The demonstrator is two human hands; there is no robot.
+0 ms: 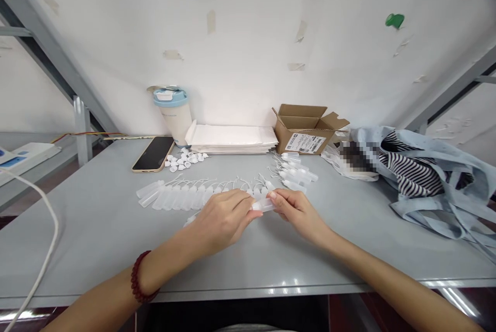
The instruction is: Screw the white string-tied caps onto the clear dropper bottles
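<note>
Between my hands is a small translucent plastic bottle (pixel 264 205), lying sideways just above the table. My left hand (pixel 227 215) is closed around its white neck end, and the fingers hide most of that end. My right hand (pixel 295 209) pinches the other end of the bottle between thumb and fingers. Beyond my left hand lies a row of similar bottles (pixel 180 196) with thin white strands at their tops. More such bottles (pixel 294 171) lie in a cluster past my right hand. A pile of small white caps (pixel 184 160) sits farther back on the left.
A phone (pixel 154 154) lies near a blue-lidded cup (pixel 174 109). Along the wall are a stack of white sheets or envelopes (pixel 234 138) and an open cardboard box (pixel 306 133). A light blue cloth bag (pixel 437 166) covers the right side. A white cable (pixel 52 213) hangs at the left.
</note>
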